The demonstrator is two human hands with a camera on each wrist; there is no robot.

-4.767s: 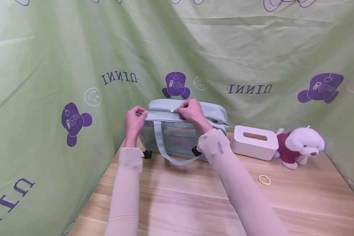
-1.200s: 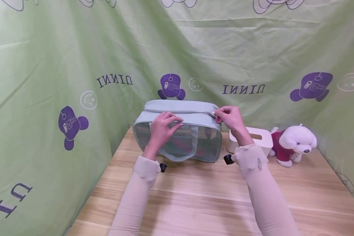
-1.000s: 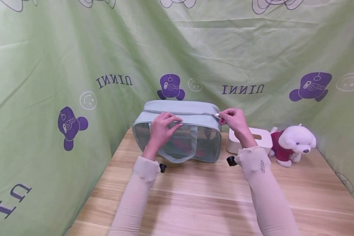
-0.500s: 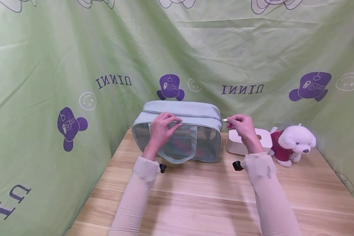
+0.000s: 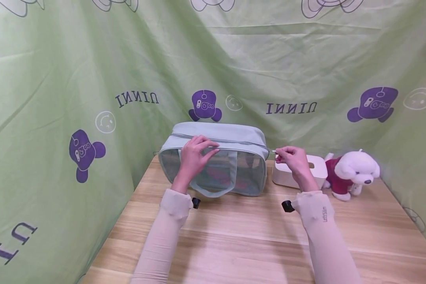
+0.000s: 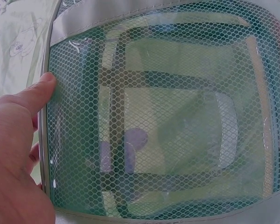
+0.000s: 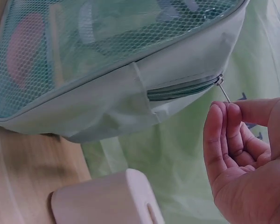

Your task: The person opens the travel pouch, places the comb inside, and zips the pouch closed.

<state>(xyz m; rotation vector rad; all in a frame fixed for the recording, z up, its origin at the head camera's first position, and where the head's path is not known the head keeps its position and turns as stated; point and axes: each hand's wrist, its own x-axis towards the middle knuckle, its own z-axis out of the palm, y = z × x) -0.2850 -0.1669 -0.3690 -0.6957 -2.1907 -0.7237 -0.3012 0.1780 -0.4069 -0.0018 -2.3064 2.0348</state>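
A pale blue-green bag (image 5: 218,129) with clear mesh sides stands on the table, its carry handle (image 5: 213,193) hanging down the front. At the middle of its front top edge, my left hand (image 5: 193,157) holds the piped rim, thumb (image 6: 46,84) on the mesh side and the other fingers partly hidden behind the rim. Off the right end, my right hand (image 5: 294,161) pinches the zipper pull (image 7: 225,94) between thumb and fingertips. The zipper lies closed across the top; below the slider (image 7: 219,80), on the end panel, its teeth part in a narrow slit.
Just right of the bag, partly behind the right hand, sits a white tissue box (image 5: 317,167). Beside it is a white plush dog (image 5: 358,169) in a red shirt. Something pink (image 7: 25,49) shows through the mesh. A green printed curtain (image 5: 287,59) surrounds the wooden table (image 5: 234,244).
My right hand has drawn the zipper pull rightward across the top and down over the end, closing the top. My left hand shifted from the left corner to the middle, then stayed still.
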